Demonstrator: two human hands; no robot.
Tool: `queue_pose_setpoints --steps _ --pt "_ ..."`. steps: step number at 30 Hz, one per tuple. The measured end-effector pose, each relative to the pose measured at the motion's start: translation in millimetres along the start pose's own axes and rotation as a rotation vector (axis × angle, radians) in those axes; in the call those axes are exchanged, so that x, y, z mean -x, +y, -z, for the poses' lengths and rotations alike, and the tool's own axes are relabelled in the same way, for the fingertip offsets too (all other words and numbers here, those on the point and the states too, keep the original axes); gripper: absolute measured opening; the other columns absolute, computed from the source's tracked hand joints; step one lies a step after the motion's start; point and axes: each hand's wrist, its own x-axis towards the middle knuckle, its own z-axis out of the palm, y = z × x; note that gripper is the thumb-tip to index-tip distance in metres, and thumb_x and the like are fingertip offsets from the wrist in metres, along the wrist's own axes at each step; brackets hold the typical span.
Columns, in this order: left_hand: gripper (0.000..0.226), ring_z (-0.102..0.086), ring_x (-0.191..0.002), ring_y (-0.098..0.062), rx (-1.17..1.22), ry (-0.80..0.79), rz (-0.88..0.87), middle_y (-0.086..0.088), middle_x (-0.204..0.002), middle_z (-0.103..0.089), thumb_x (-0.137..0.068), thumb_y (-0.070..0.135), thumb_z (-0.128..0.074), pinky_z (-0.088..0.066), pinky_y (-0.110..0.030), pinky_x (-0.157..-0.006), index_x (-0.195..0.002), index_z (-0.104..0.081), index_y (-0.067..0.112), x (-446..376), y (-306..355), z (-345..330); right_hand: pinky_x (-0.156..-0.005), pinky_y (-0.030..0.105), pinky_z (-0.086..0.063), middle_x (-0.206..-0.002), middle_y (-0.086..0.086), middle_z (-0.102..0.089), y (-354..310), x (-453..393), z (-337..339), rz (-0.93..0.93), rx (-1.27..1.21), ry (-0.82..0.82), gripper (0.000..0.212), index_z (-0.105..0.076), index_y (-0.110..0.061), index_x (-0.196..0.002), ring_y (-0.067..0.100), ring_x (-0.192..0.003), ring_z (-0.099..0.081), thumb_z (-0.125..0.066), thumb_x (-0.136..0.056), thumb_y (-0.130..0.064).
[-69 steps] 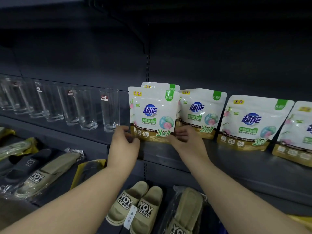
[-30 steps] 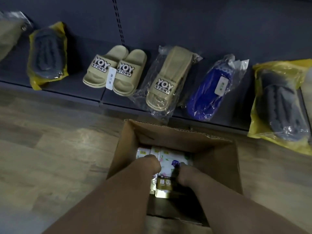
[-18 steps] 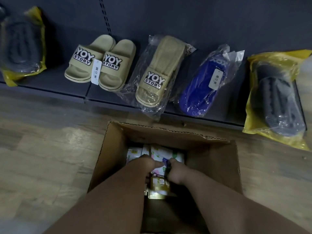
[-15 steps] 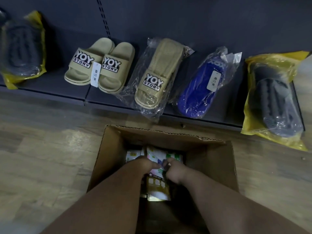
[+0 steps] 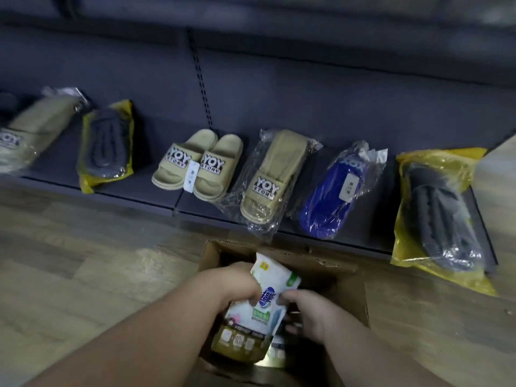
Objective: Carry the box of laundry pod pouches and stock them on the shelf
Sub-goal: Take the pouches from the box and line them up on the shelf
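Shelving (image 5: 321,88) of dark metal fills the far side, its upper part cut off and blurred; we see slippers (image 5: 199,166) lying along its lowest board. Nearer, on the wood floor (image 5: 83,275), stands the open cardboard box (image 5: 354,297), its near edge hidden by our forearms. Our left hand (image 5: 231,286) and right hand (image 5: 310,311) pinch a white and gold laundry pod pouch (image 5: 259,311) between curled fingers, just above the box. What lies deeper inside is too dark to make out.
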Motion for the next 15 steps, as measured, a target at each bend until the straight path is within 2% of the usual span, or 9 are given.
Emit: queue_pose_setpoints --steps 1,3,5,8,9,11,12,14,15 --pt "0.046 -0.069 -0.100 -0.033 0.003 0.010 -0.032 -0.015 -0.104 -0.073 -0.059 -0.003 -0.064 -0.057 -0.043 -0.088 -0.103 -0.069 0.011 14 7 7 -0.067 0.029 -0.050 -0.082 0.006 -0.067 -3 11 -1 0.027 -0.059 -0.047 0.015 -0.062 -0.014 -0.093 0.019 -0.069 -0.059 -0.061 -0.083 -0.003" --pt "0.041 -0.070 -0.094 -0.031 -0.008 0.021 -0.082 -0.015 -0.100 -0.074 -0.063 -0.002 -0.064 -0.056 -0.038 -0.077 -0.101 -0.070 0.013 46 21 24 -0.091 0.043 -0.056 -0.103 0.009 -0.075 -11 35 -6 0.104 -0.178 -0.160 0.028 -0.064 -0.013 -0.108 0.028 -0.088 -0.069 -0.057 -0.086 0.002" --pt "0.040 -0.071 -0.091 -0.030 0.022 -0.002 -0.135 -0.013 -0.097 -0.075 -0.065 -0.002 -0.061 -0.057 -0.037 -0.076 -0.101 -0.071 0.013 75 35 45 -0.107 0.053 -0.048 -0.119 0.015 -0.073 -22 61 -10 0.194 -0.230 -0.284 0.042 -0.062 -0.016 -0.125 0.037 -0.110 -0.068 -0.056 -0.088 0.004" --pt "0.041 -0.071 -0.100 -0.036 0.078 0.017 -0.239 -0.018 -0.102 -0.075 -0.062 -0.001 -0.061 -0.055 -0.051 -0.093 -0.102 -0.071 0.003 119 61 79 -0.112 0.058 -0.040 -0.129 0.021 -0.068 -46 98 -12 0.322 -0.317 -0.517 0.046 -0.064 -0.016 -0.131 0.045 -0.121 -0.062 -0.062 -0.088 0.002" --pt "0.041 -0.071 -0.098 -0.037 0.097 0.044 -0.276 -0.020 -0.102 -0.075 -0.062 0.001 -0.062 -0.057 -0.051 -0.088 -0.102 -0.071 0.002 133 70 90 -0.111 0.058 -0.040 -0.131 0.023 -0.066 -57 112 -12 0.368 -0.349 -0.592 0.044 -0.065 -0.014 -0.131 0.046 -0.121 -0.062 -0.063 -0.090 0.001" --pt "0.041 -0.073 -0.086 -0.034 0.115 0.118 -0.348 -0.019 -0.096 -0.076 -0.059 0.006 -0.065 -0.061 -0.041 -0.065 -0.100 -0.070 0.003 163 93 109 -0.109 0.057 -0.042 -0.134 0.026 -0.063 -84 143 -13 0.485 -0.355 -0.677 0.038 -0.066 -0.006 -0.131 0.046 -0.123 -0.061 -0.061 -0.094 -0.001" --pt "0.042 -0.074 -0.085 -0.034 0.125 0.147 -0.391 -0.019 -0.095 -0.076 -0.058 0.007 -0.067 -0.061 -0.042 -0.066 -0.100 -0.070 0.003 178 107 117 -0.109 0.056 -0.042 -0.135 0.027 -0.061 -98 159 -13 0.552 -0.339 -0.700 0.035 -0.067 -0.003 -0.129 0.045 -0.124 -0.060 -0.062 -0.094 -0.003" --pt "0.048 -0.072 -0.095 -0.038 0.145 0.177 -0.502 -0.021 -0.101 -0.075 -0.061 0.008 -0.070 -0.052 -0.060 -0.092 -0.108 -0.069 0.000 208 138 132 -0.111 0.056 -0.040 -0.136 0.028 -0.060 -132 192 -10 0.721 -0.273 -0.699 0.027 -0.074 -0.004 -0.117 0.045 -0.126 -0.059 -0.070 -0.090 -0.009" --pt "0.048 -0.071 -0.100 -0.038 0.154 0.189 -0.567 -0.020 -0.104 -0.074 -0.064 0.007 -0.069 -0.047 -0.062 -0.098 -0.111 -0.068 0.000 221 154 138 -0.110 0.056 -0.041 -0.134 0.027 -0.062 -150 208 -10 0.823 -0.223 -0.662 0.024 -0.077 -0.006 -0.109 0.044 -0.125 -0.060 -0.074 -0.085 -0.011"
